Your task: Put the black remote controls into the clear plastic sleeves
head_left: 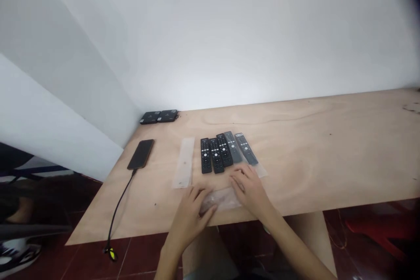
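A clear plastic sleeve (225, 199) lies flat near the table's front edge, between my two hands. My left hand (192, 212) rests at its left end, thumb and fingers spread apart. At the sleeve's other end, the fingers of my right hand (251, 188) are slightly bent and apart, touching the plastic. Just beyond, several black remote controls (205, 156) lie side by side. The two on the right look greyish under plastic sleeves, one being a sleeved remote control (246, 148). Left of the row lies another flat plastic sleeve (184, 162).
A smartphone (141, 154) lies on the left of the wooden table (328, 148), with a black cable (116, 208) hanging over the front edge. Two black boxes (159, 117) sit in the back left corner against the wall. A person's shoe (18, 253) shows at lower left.
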Available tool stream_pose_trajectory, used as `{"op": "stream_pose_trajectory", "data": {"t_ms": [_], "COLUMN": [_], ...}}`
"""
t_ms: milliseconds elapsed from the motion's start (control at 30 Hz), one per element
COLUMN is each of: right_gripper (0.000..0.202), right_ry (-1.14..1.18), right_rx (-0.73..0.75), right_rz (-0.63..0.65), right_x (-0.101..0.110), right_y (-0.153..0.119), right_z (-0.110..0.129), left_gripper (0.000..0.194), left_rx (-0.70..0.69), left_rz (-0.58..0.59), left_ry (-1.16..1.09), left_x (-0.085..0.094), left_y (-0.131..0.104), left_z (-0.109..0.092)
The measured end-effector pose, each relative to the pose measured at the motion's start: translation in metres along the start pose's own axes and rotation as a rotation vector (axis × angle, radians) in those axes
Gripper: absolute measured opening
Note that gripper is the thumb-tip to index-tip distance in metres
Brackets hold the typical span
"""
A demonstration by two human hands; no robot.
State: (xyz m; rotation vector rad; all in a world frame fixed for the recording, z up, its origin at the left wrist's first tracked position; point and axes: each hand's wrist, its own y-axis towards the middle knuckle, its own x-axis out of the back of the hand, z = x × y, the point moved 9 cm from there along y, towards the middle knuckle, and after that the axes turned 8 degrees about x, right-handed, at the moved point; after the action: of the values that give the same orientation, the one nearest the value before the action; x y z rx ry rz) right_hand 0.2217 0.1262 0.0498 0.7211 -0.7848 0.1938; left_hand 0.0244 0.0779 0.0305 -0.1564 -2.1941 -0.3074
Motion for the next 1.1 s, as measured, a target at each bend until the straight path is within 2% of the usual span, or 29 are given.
{"op": "stream_pose_trajectory", "data": {"t_ms": [67, 133, 267, 400, 533, 667, 767, 800, 867, 900, 967, 1033, 1100], "right_gripper": [0.023, 0.022, 0.021, 0.02, 0.019, 0.023, 0.043, 0.043, 0.02, 0.011, 0.02, 0.021, 0.022], "right_ry": [-0.008, -0.028, 0.002, 0.023, 0.087, 0.147, 0.162, 0.192, 0.306, 0.371, 0.498, 0.61, 0.733], "right_rx": [0.097, 0.127, 0.04, -0.051, -0.103, -0.183, -0.173, -0.148, -0.112, -0.12, -0.195, -0.309, -0.406], "right_rz": [0.111, 0.182, 0.148, 0.144, 0.103, 0.061, 0.109, 0.139, 0.246, 0.288, 0.311, 0.23, 0.111], "right_x": [-0.006, -0.009, 0.002, 0.016, 0.033, 0.05, 0.057, 0.055, 0.045, 0.038, 0.025, 0.016, 0.007], "right_y": [-0.01, -0.023, -0.043, -0.059, -0.071, -0.07, -0.052, -0.045, -0.034, -0.031, -0.029, -0.031, -0.033], "right_z": [0.014, 0.016, -0.005, -0.028, -0.043, -0.044, -0.024, -0.015, 0.0, 0.003, -0.001, -0.013, -0.023], "left_gripper": [0.04, 0.039, 0.026, 0.026, 0.026, 0.022, 0.022, 0.023, 0.023, 0.021, 0.021, 0.033, 0.044], "left_rx": [-0.003, 0.002, 0.063, 0.128, 0.153, 0.069, -0.053, -0.082, -0.113, -0.107, -0.042, 0.09, 0.228], "left_rz": [0.009, 0.016, -0.021, -0.048, -0.064, 0.018, 0.08, 0.092, 0.081, 0.046, -0.112, -0.343, -0.486], "left_ry": [-0.005, -0.019, -0.051, -0.046, -0.066, -0.153, -0.203, -0.22, -0.247, -0.25, -0.259, -0.337, -0.492], "left_x": [-0.004, -0.006, -0.001, 0.002, 0.004, 0.003, 0.008, 0.011, 0.018, 0.022, 0.033, 0.041, 0.031], "left_y": [0.004, 0.005, 0.003, 0.003, 0.006, 0.01, 0.013, 0.015, 0.018, 0.02, 0.022, 0.018, 0.01], "left_z": [-0.006, -0.006, 0.01, 0.027, 0.03, 0.014, -0.008, -0.015, -0.024, -0.025, -0.021, -0.009, 0.003]}}
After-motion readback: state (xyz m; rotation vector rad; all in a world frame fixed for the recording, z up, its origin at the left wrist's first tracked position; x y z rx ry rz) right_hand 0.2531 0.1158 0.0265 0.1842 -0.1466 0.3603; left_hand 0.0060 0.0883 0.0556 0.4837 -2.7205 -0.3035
